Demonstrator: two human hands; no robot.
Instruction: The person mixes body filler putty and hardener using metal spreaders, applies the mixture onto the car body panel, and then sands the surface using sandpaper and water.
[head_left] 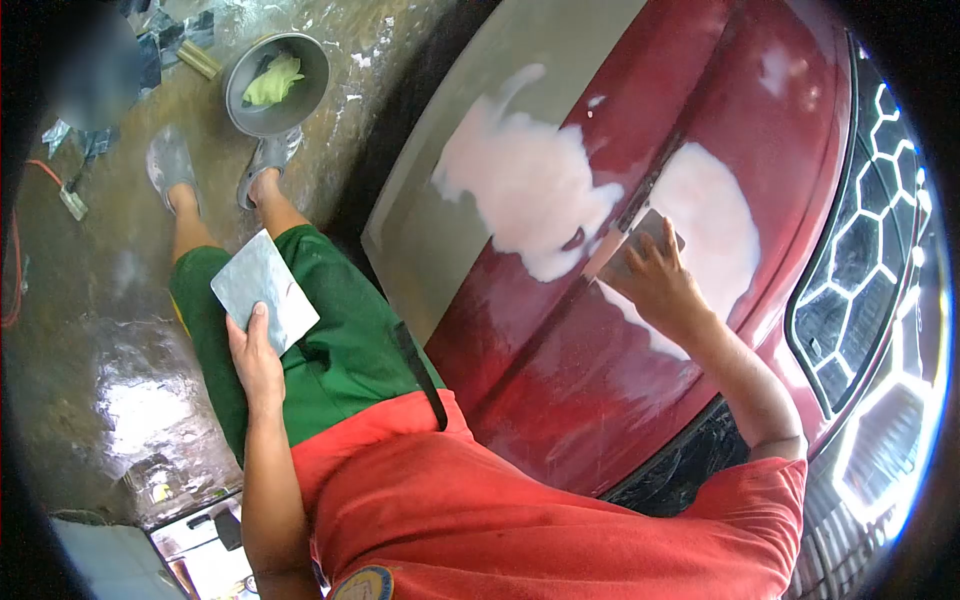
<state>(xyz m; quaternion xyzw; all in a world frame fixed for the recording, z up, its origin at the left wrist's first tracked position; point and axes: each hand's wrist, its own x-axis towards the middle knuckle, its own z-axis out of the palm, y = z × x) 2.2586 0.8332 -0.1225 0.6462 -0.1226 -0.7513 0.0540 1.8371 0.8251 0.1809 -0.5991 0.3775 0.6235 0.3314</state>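
Observation:
My left hand point(257, 360) grips a flat, pale grey square board point(262, 285) by its lower edge, thumb on top, over my lap. My right hand point(662, 285) is closed on a dark, flat spreader-like piece point(645, 232), held against the red car door point(540, 390) at its crease. The piece's exact kind is partly hidden by the fingers. A pale pink filler patch point(715, 215) lies just beyond that hand, on the upper part of the door. Below the crease spreads another, irregular filler patch point(525, 185), reaching onto the grey-beige lower band point(430, 225).
A grey metal bowl point(308, 70) with a yellow-green cloth point(272, 82) stands on the wet-looking floor point(90, 350) by my feet. Close to it are a yellowish block point(199, 60) and scattered scraps. The car window point(850, 290) reflects hexagonal lights. An orange cord point(45, 167) lies at left.

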